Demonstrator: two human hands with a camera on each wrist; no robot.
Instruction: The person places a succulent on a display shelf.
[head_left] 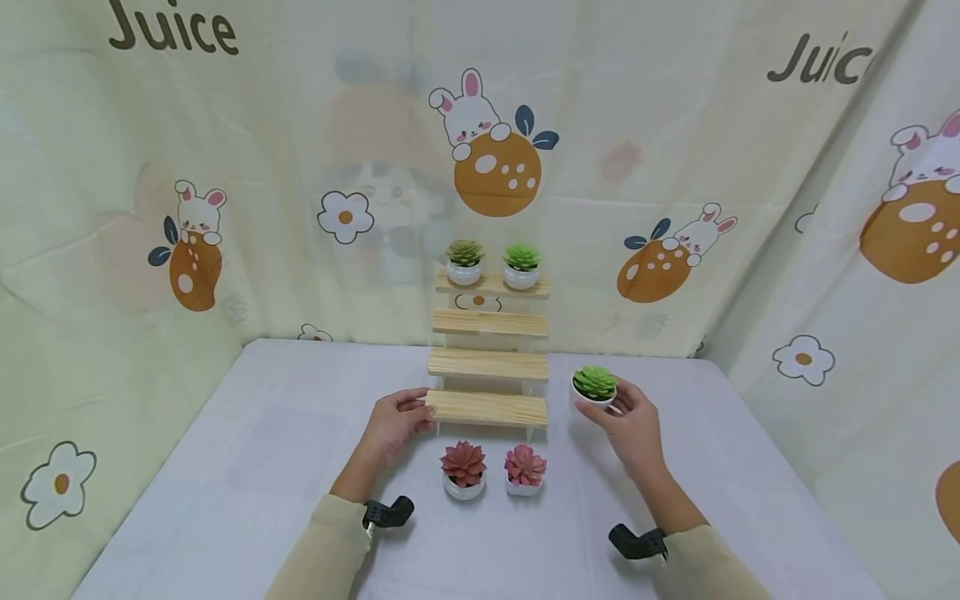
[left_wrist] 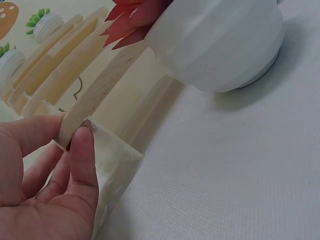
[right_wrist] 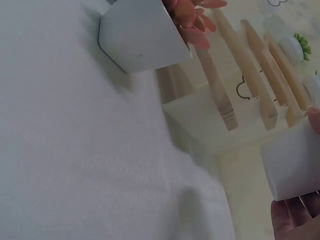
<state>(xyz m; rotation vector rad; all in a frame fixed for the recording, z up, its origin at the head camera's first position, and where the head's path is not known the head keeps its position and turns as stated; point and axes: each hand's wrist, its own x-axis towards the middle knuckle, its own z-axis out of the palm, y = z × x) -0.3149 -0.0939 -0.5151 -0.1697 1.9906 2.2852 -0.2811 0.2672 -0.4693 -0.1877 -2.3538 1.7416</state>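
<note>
My left hand [head_left: 393,427] pinches the left end of the lowest board of a tiered wooden shelf [head_left: 487,408]. In the left wrist view, thumb and fingertip close on that board's end [left_wrist: 75,117]. To the right of the shelf, my right hand [head_left: 633,425] holds a bright green potted succulent [head_left: 595,383], upright above the table. Its white pot [right_wrist: 292,162] shows between the fingers in the right wrist view. In front of the shelf stand a dark red succulent [head_left: 463,467] in a round white pot and a pink succulent [head_left: 525,468] in a squarish white pot.
On the top board sit an olive-green succulent [head_left: 465,260] and a bright green succulent [head_left: 522,265], both in white pots. The white-covered table [head_left: 285,500] carries everything. A cream curtain printed with rabbits [head_left: 262,167] hangs behind and at both sides.
</note>
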